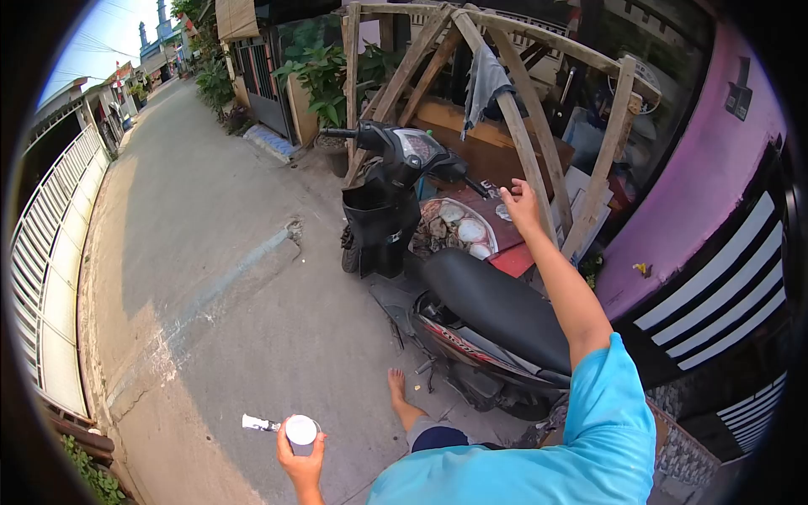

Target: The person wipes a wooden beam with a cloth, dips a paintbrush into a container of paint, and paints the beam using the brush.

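Note:
My left hand is wrapped round a small tub whose round top is white; whether this is a lid or white contents I cannot tell. A small brush with a white end sticks out leftward beside the tub, its near end hidden by my fingers. Stretched forward above the scooter's seat, my right hand has its fingers partly curled and apart, with nothing visible in them. It is nearest to a slanted wooden beam and the handlebar grip of the black scooter.
A wooden frame stands behind the scooter, with a grey cloth hanging on it. To the right is a purple wall with a black-and-white striped gate. A concrete lane runs along the left beside a white fence.

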Demonstrator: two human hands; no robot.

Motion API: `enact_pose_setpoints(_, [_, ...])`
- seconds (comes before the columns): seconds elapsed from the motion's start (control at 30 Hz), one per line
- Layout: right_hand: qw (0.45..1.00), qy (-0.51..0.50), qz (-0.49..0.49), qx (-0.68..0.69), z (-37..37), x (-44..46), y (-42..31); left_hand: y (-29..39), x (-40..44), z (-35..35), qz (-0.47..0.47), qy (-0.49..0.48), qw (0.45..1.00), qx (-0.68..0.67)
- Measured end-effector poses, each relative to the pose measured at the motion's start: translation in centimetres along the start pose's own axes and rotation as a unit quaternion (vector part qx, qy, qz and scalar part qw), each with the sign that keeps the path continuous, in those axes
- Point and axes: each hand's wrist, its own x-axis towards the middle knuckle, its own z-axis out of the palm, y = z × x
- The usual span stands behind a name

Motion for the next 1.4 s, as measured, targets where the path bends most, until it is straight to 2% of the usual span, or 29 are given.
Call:
enact_pose_setpoints(0.03, [0.999, 0.032, -0.007, -0.014, -1.2, 3.1, -1.9, -0.6, 0.2, 1.2, -0.009, 0.019, 1.0, -0.008])
enact_pose_setpoints(0.07, [0.996, 0.075, -0.057, -0.01, -2.5, 5.7, -4.0, -1.3, 0.4, 2.2, -0.018, 0.036, 0.999, -0.015])
enact_pose_setpoints(0.1, [0.998, 0.045, 0.033, 0.016, 8.8, 4.3, 0.4, -2.6, 7.7, -3.0, -0.026, -0.01, 0.997, 0.072])
enact_pose_setpoints(0.17, [0.989, 0.118, -0.052, -0.071, 10.4, 14.5, 1.4, -4.2, 12.3, 2.0, -0.006, -0.006, 0.997, 0.076])
enact_pose_setpoints(0.2, [0.979, 0.15, -0.073, -0.118, 10.2, 20.6, 1.4, -4.7, 14.4, 5.5, -0.036, 0.002, 0.998, 0.045])
enact_pose_setpoints(0.23, [0.971, 0.164, -0.065, -0.159, 11.8, 22.1, 2.4, -3.2, 16.5, 5.8, -0.042, -0.007, 0.998, 0.056])
enact_pose_setpoints(0.3, [0.966, 0.186, -0.06, -0.17, 12.7, 29.2, 2.1, -0.1, 22.5, 8.9, -0.177, 0.026, 0.982, 0.065])
enact_pose_setpoints(0.33, [0.96, 0.198, -0.049, -0.191, 13.6, 30.8, 3.4, 0.3, 23.7, 9.1, -0.194, 0.016, 0.975, 0.107])
enact_pose_setpoints(0.4, [0.949, 0.228, -0.037, -0.216, 14.3, 36.8, 4.2, -1.1, 28.0, 10.5, -0.157, 0.015, 0.979, 0.131])
enact_pose_setpoints(0.47, [0.945, 0.208, -0.009, -0.254, 15.3, 39.7, 6.1, -0.4, 30.4, 11.4, -0.111, 0.0, 0.983, 0.147])
enact_pose_setpoints(0.6, [0.942, 0.217, -0.013, -0.255, 16.8, 45.2, 8.2, -0.7, 35.8, 13.6, -0.139, -0.017, 0.984, 0.106])
enact_pose_setpoints(0.67, [0.93, 0.144, 0.032, -0.337, 16.0, 44.2, 5.9, -1.6, 37.5, 14.2, -0.139, -0.023, 0.983, 0.121])
enact_pose_setpoints(0.7, [0.928, 0.146, 0.035, -0.34, 15.8, 44.5, 5.9, -1.6, 38.6, 14.7, -0.138, -0.03, 0.981, 0.134])
enact_pose_setpoints(0.77, [0.931, 0.186, -0.036, -0.313, 15.3, 44.3, 6.1, -1.5, 40.2, 15.4, -0.144, -0.038, 0.981, 0.124])
enact_pose_setpoints(0.8, [0.929, 0.186, -0.031, -0.319, 14.8, 44.4, 5.9, -1.2, 40.9, 15.6, -0.153, -0.042, 0.981, 0.114])
enact_pose_setpoints(0.87, [0.924, 0.303, -0.035, -0.231, 13.3, 45.8, 4.3, -1.4, 42.2, 16.1, -0.145, -0.06, 0.98, 0.125])
enact_pose_setpoints(0.9, [0.921, 0.307, -0.032, -0.237, 12.3, 46.3, 3.0, -1.5, 42.7, 16.1, -0.139, -0.072, 0.978, 0.139])
enact_pose_setpoints(0.97, [0.911, 0.379, 0.011, -0.161, 9.6, 47.3, -0.4, -2.6, 43.8, 16.3, -0.137, -0.091, 0.979, 0.117])
enact_pose_setpoints(1.03, [0.899, 0.392, 0.007, -0.194, 6.4, 46.7, -2.9, -3.1, 44.9, 16.5, -0.132, -0.122, 0.979, 0.094])
enact_pose_setpoints(1.07, [0.886, 0.409, -0.035, -0.217, 4.6, 46.4, -3.0, -3.1, 45.5, 16.6, -0.103, -0.131, 0.98, 0.106])
enact_pose_setpoints(1.17, [0.882, 0.364, -0.04, -0.297, -1.3, 41.3, -4.2, -4.7, 47.2, 17.1, -0.043, -0.173, 0.981, 0.075])
enact_pose_setpoints(1.23, [0.854, 0.392, 0.018, -0.34, -4.4, 35.1, -4.5, -5.7, 48.6, 17.3, 0.0, -0.228, 0.973, 0.029])
enact_pose_setpoints(1.3, [0.878, 0.276, 0.122, -0.37, -8.0, 25.5, -7.0, -6.1, 49.7, 17.9, -0.023, -0.233, 0.972, 0.011])
enact_pose_setpoints(1.37, [0.87, 0.246, 0.133, -0.406, -11.9, 14.8, -5.8, -7.6, 50.8, 17.6, 0.037, -0.278, 0.96, 0.015])
enact_pose_setpoints(1.4, [0.855, 0.27, 0.122, -0.426, -14.2, 9.2, -5.3, -6.5, 51.3, 17.6, 0.049, -0.305, 0.95, 0.037])
